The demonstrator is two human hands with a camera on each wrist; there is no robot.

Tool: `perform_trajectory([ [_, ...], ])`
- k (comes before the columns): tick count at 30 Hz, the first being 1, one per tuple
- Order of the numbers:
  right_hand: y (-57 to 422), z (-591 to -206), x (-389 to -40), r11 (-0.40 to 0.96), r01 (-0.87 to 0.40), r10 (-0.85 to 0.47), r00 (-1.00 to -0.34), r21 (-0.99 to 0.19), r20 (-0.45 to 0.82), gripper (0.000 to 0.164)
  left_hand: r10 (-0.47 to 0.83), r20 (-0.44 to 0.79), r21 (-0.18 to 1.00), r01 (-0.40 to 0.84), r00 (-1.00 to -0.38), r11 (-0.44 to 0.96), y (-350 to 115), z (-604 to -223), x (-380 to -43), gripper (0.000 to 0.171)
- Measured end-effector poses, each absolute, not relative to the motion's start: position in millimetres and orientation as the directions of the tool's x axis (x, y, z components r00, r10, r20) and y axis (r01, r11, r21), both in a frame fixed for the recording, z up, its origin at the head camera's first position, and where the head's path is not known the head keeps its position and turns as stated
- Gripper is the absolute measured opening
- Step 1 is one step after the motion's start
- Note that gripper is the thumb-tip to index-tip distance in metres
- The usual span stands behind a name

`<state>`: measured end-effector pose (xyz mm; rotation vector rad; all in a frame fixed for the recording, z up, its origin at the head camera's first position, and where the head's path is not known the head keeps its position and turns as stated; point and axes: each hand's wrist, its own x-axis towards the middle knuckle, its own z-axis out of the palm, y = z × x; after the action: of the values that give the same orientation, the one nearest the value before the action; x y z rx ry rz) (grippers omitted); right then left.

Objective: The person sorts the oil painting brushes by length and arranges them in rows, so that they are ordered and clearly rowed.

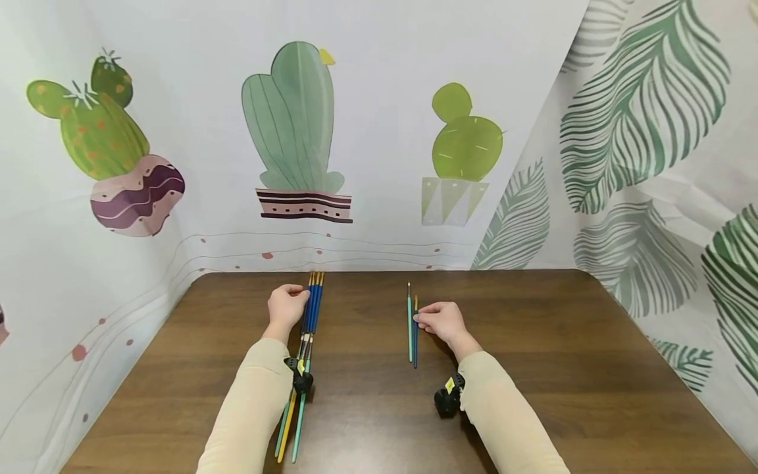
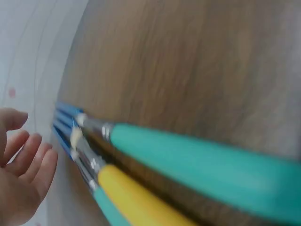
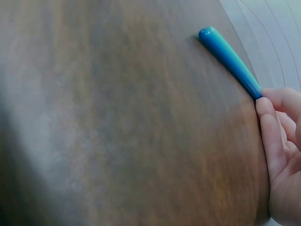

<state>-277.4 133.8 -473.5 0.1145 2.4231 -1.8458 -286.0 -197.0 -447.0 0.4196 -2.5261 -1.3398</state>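
Several blue paintbrushes (image 1: 312, 308) lie side by side at the table's back left. My left hand (image 1: 287, 307) is beside them, its fingertips at their left side; in the left wrist view that hand (image 2: 26, 174) shows loosely bent fingers with nothing in them. Nearer me lie larger brushes, a yellow-handled brush (image 1: 287, 426) between teal-handled brushes (image 1: 300, 421), partly hidden by the left wrist camera. My right hand (image 1: 444, 321) pinches a dark blue paintbrush (image 1: 416, 345) between thumb and finger, just right of a thin teal paintbrush (image 1: 409, 326). The blue handle (image 3: 230, 61) points away from the fingers in the right wrist view.
Everything lies on a brown wooden table (image 1: 361, 395). A white cloth (image 1: 385, 131) printed with cacti and leaves hangs behind its back edge. Black wrist cameras sit on both sleeves, the right camera (image 1: 447, 398) low over the tabletop.
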Motion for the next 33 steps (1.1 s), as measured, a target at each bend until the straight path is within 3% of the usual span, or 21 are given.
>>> perform_trajectory([
  [10,135.1,-474.1,-275.8,0.274,0.119,0.01,-0.993,-0.954,-0.121,0.023,-0.297,0.167,0.831,-0.028,-0.94,0.556,-157.9,-438.7,-280.5,0.023],
  [33,134.4,-471.3,-275.7,0.286,0.111,-0.005,-0.993,-0.952,-0.117,0.023,-0.14,0.208,0.85,0.108,-0.968,0.516,-99.9,-451.1,-263.1,0.019],
])
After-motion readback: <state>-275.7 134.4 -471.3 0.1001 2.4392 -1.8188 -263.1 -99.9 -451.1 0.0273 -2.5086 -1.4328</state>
